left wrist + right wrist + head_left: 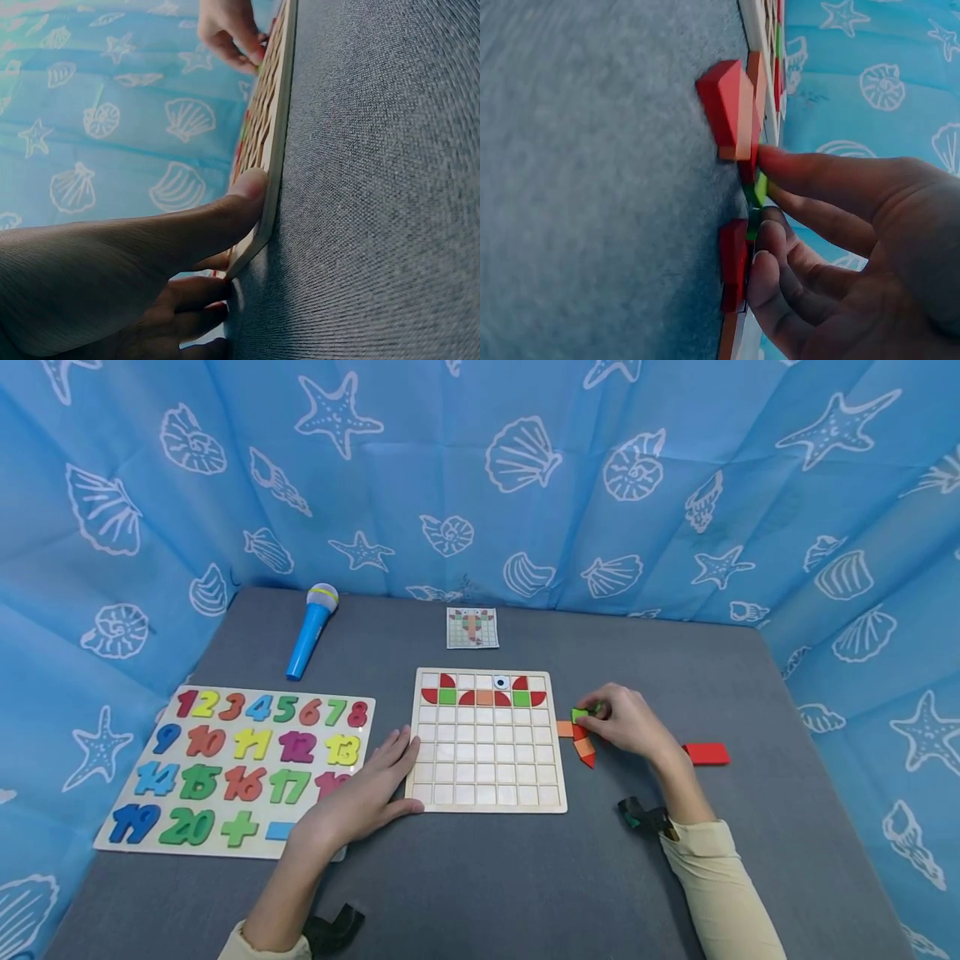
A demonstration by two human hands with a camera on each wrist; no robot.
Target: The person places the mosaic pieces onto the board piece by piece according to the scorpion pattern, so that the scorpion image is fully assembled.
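Note:
A wooden grid board (475, 772) lies in the middle of the table, its top two rows partly filled with red, green and orange tiles and one eye tile (501, 682). My left hand (367, 793) rests against the board's left edge, fingers extended and thumb near the lower corner. In the left wrist view that thumb (250, 187) presses on the rim. Right of the board, my right hand (626, 720) pinches a green tile (579, 716) with thumb and fingertips. Several red and orange tiles (727, 109) lie close about those fingertips.
A number puzzle board (255, 760) lies at the left, near my left hand. Behind the grid board is a small pattern card (472, 628). A blue toy microphone (306, 639) lies at the back left, and a red block (707, 754) sits beyond my right wrist.

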